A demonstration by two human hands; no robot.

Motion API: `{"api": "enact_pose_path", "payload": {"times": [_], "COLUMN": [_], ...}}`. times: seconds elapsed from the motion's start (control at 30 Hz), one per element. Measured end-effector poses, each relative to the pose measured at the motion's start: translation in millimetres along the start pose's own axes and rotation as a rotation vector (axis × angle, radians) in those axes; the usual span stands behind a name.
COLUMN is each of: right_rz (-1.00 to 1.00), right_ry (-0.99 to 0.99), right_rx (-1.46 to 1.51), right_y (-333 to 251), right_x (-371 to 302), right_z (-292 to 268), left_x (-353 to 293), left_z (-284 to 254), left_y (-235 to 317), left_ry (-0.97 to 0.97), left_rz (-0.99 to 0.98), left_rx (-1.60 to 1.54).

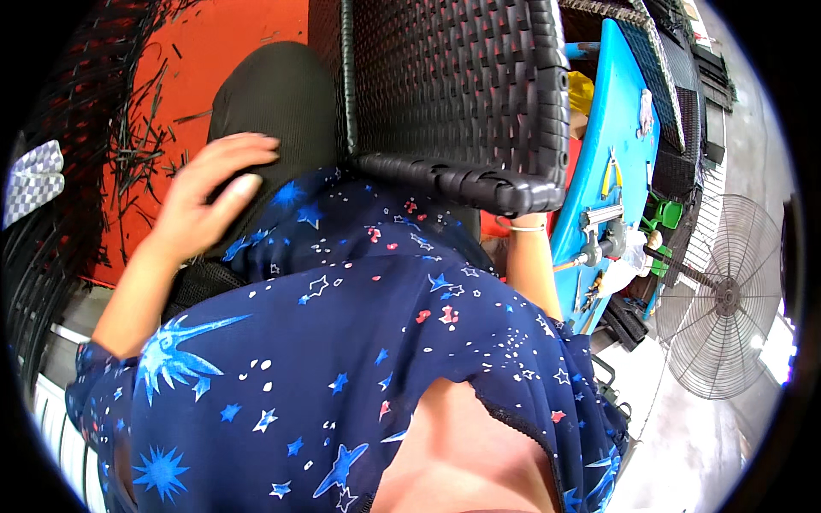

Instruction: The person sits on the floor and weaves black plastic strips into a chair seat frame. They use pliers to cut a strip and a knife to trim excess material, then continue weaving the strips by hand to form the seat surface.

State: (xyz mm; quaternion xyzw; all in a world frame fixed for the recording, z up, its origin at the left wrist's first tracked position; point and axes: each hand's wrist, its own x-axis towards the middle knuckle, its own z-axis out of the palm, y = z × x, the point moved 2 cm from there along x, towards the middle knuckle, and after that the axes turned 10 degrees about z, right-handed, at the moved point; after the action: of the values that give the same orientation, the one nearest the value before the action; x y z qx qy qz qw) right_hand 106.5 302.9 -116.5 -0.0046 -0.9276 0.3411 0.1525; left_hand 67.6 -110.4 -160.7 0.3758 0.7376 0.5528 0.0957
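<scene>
A black woven wicker furniture piece [453, 94] stands tilted in front of me, its thick wrapped edge near my lap. My left hand [212, 184] hovers over or rests on my dark-trousered leg [274, 103], left of the wicker. Its fingers are stretched out with the thumb apart, and nothing is in them. Of my right arm, the forearm and the wrist with a pale band [528, 228] show at the wicker's lower right corner. My right hand itself is hidden behind that corner, so its fingers and grip do not show.
A blue table [603, 162] on the right carries yellow-handled pliers [611, 175] and a metal tool [603, 231]. Beyond it stands a large fan [727, 295]. Black strip scraps [145, 128] litter the red surface [214, 43] on the left, beside stacked dark wicker [51, 205].
</scene>
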Motion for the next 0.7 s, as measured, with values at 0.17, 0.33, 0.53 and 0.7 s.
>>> {"api": "enact_pose_path", "payload": {"times": [0.17, 0.33, 0.53, 0.7], "right_rz": [0.308, 0.507, 0.257, 0.321], "right_ry": [-0.057, -0.063, -0.236, -0.273], "right_rx": [0.494, 0.970, 0.644, 0.717], "right_y": [-13, -15, -1, -30], "right_x": [-29, -44, -45, -42], "right_z": [6, 38, 53, 43], "left_x": [-121, -151, -157, -126], "left_z": [-31, -1, 14, 2], "left_y": [5, 36, 13, -16], "left_ry": [0.225, 0.277, 0.353, 0.365], "left_rz": [-0.346, -0.504, -0.525, -0.473], "left_rx": [-0.129, -0.226, -0.378, -0.428]}}
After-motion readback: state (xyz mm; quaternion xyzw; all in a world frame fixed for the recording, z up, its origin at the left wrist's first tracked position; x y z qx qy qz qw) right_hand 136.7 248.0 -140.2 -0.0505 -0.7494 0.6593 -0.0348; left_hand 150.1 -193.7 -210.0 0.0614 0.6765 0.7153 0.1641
